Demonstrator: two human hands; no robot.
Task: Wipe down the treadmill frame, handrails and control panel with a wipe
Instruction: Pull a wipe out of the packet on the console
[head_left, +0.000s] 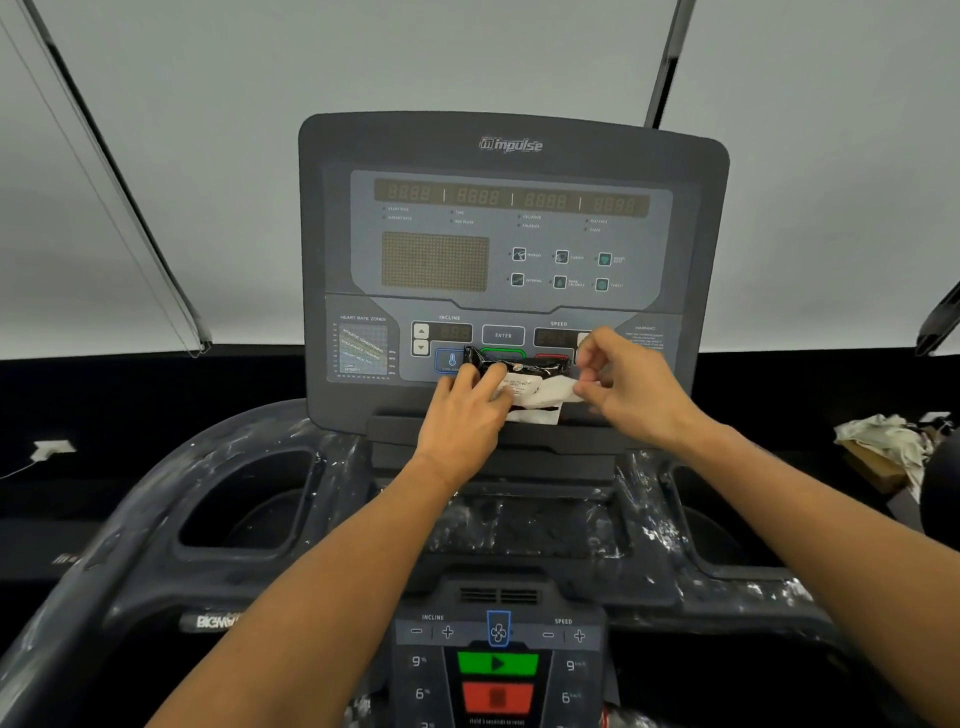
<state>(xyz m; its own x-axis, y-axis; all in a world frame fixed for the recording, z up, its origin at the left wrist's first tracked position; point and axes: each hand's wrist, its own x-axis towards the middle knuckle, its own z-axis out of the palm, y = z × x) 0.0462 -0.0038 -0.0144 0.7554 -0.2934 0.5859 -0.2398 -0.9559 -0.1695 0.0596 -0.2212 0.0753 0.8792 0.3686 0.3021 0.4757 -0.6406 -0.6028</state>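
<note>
- While you stand at the treadmill, your left hand (462, 410) grips a black wipe packet (519, 370), fingers curled over its top edge, holding it against the lower part of the control panel (511, 249).
- Your right hand (631, 382) pinches the white wipe (553, 392) between thumb and fingertips at the packet's right end; the wipe is partly out of the packet.
- The packet covers part of the green and red buttons below the ENTER key on the panel.
- The panel's displays are unlit.
- The console frame (171, 483) below the panel carries white smears and streaks around the two cup recesses and the centre tray.
- A lower keypad (497, 670) sits nearest you, with a green start button above a red stop button, flanked by INCLINE and SPEED keys.
- A crumpled pale cloth (883, 436) lies on a box at the far right, well apart from both hands.
</note>
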